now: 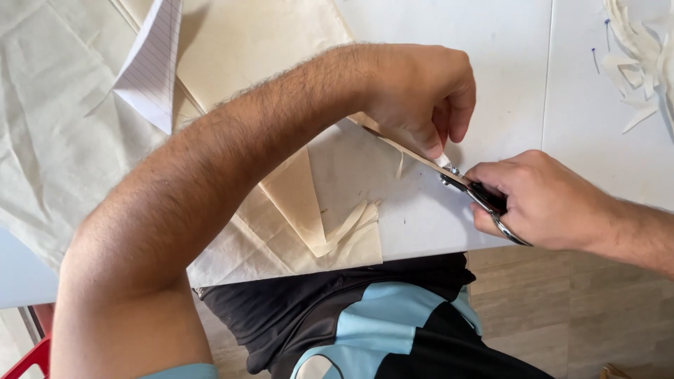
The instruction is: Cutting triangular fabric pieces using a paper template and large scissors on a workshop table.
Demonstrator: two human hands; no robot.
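A folded piece of cream-coloured cloth (281, 56) lies across the white counter (505, 63), running from the far left toward the near middle, and along its right-hand edge a pair of metal scissors with dark handles (477, 193) is cutting. The right hand (547, 203) is closed around the scissor handles, blades pointing left and away into the cloth edge, while the left hand (421, 91), its arm crossing over the cloth from the near left, pinches the thin edge being cut between thumb and fingers just beyond the blade tips. Judging by how things lie, the trimming looks well under way but not finished: a narrow strip is parting from the cloth at the blades, several loose cream strips (351, 224) lie on the cloth near the counter's near edge, and a heap of cream offcuts (642, 56) sits at the far right; how much edge is left to cut is hidden under the left hand. A sheet of lined white paper (151, 67) stands curled on the cloth at the far left. The counter is white, a little smudged, with a seam running down its right part. Below its near edge show the person's dark and light-blue clothing (379, 323), a wood-patterned floor (533, 302) to the right, and something red (24, 358) at the near left corner.
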